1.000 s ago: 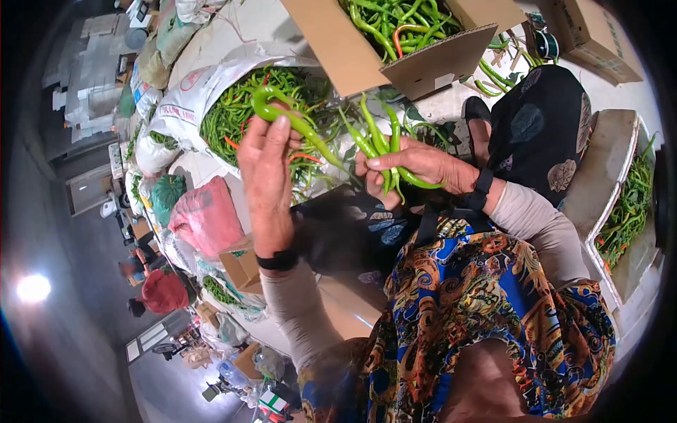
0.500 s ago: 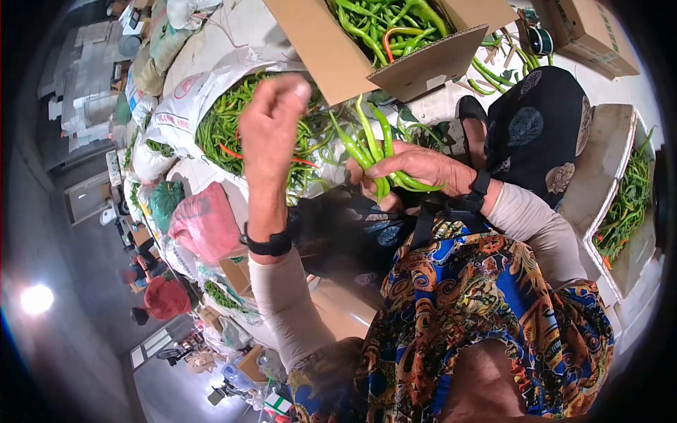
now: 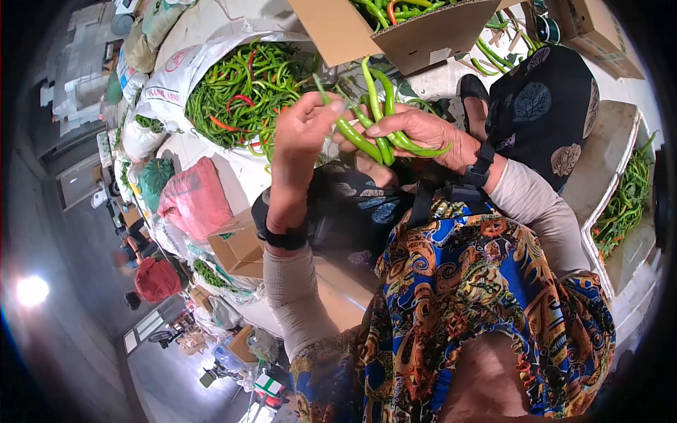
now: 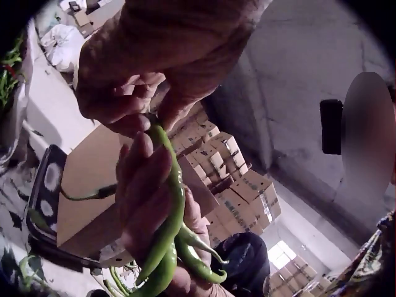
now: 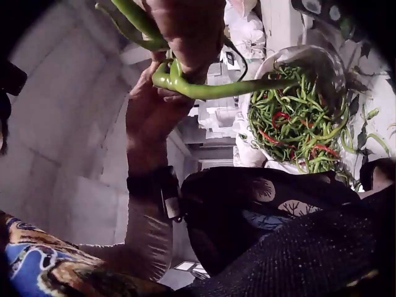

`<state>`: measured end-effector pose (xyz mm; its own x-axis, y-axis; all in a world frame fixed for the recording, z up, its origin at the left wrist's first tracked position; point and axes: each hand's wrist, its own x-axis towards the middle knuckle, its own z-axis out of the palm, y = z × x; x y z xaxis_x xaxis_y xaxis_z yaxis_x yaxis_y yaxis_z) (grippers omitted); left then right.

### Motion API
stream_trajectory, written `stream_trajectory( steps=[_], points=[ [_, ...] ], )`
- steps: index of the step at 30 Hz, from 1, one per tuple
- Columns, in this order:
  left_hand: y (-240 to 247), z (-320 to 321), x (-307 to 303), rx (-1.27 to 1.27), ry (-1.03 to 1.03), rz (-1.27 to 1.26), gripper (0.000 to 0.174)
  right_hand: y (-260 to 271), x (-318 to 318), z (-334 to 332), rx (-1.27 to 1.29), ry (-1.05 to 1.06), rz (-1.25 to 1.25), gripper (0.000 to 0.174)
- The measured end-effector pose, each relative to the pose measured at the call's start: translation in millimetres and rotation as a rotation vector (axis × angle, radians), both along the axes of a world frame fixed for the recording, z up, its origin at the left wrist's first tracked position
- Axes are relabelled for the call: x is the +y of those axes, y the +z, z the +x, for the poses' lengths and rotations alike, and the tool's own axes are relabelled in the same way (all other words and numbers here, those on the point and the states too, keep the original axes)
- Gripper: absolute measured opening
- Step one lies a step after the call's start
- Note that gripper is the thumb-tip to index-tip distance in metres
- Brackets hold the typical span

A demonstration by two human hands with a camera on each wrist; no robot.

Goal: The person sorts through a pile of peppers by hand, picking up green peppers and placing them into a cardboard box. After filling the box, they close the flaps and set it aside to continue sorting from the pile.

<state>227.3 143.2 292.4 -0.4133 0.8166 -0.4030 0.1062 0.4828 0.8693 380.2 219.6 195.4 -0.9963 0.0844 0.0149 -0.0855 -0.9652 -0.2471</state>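
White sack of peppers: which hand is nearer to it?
Left. The left hand is just beside the white sack; the right hand, gripping a pepper bunch, sits beyond it, farther away.

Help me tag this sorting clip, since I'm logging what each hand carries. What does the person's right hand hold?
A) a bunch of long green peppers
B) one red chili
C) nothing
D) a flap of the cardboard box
A: the right hand has its fingers curled round a bunch of long green peppers, and the left hand pinches one of them.
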Motion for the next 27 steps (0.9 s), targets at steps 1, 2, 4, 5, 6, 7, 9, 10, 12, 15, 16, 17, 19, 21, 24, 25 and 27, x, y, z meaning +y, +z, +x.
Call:
stream_trajectory(
  steps=[1, 2, 4, 5, 6, 7, 9, 10, 12, 15, 16, 17, 19, 21, 24, 25, 27],
  points=[
    [-2, 1, 0, -0.001, 0.000, 0.002, 0.016, 3, 2, 3, -0.055, 0.038, 0.062, 0.045],
    [-6, 0, 2, 0.038, -0.083, -0.046, 0.016, 6, 1, 6, -0.102, 0.047, 0.116, 0.047],
    [-18, 3, 4, 0.149, -0.128, -0.102, 0.018, 5, -1, 6, -0.121, 0.030, 0.208, 0.047],
    [-28, -1, 1, 0.149, -0.129, -0.102, 0.018, 4, -1, 6, -0.139, 0.007, 0.298, 0.048],
    [-41, -7, -3, 0.185, -0.190, -0.108, 0.017, -1, -3, 5, -0.161, -0.010, 0.345, 0.048],
    [-44, -7, -2, 0.221, -0.252, -0.114, 0.016, 1, -4, 6, -0.163, -0.013, 0.345, 0.048],
    [-44, -5, -6, 0.100, -0.234, -0.084, 0.013, 5, -5, 6, -0.243, 0.024, 0.372, 0.055],
    [-40, -5, -5, -0.013, -0.217, -0.080, 0.014, -1, -3, 3, -0.242, 0.025, 0.372, 0.055],
    [-33, -12, -8, -0.124, -0.201, -0.079, 0.015, -18, 5, -5, -0.318, -0.024, 0.499, 0.062],
    [-16, -43, -17, 0.069, -0.118, -0.064, 0.016, -9, 24, 2, -0.160, -0.240, 0.249, 0.064],
    [-7, -49, -20, 0.049, -0.090, -0.039, 0.017, -7, 26, 3, -0.155, -0.242, 0.251, 0.064],
    [3, -54, -22, 0.030, -0.060, -0.015, 0.018, -5, 27, 4, -0.167, -0.214, 0.293, 0.061],
    [18, -71, -31, -0.001, -0.027, 0.046, 0.021, -10, 28, 4, -0.175, -0.182, 0.333, 0.059],
    [37, -77, -32, -0.016, 0.007, 0.135, 0.022, -27, 24, 1, -0.303, -0.133, 0.431, 0.051],
    [58, -82, -25, -0.052, 0.012, 0.207, 0.021, -30, 21, 1, -0.391, -0.124, 0.550, 0.043],
    [63, -83, -20, -0.059, 0.013, 0.243, 0.022, -32, 19, -1, -0.398, -0.092, 0.565, 0.041],
    [72, -84, -8, -0.067, 0.010, 0.284, 0.023, -33, 12, -3, -0.369, 0.003, 0.665, 0.043]
  ],
)
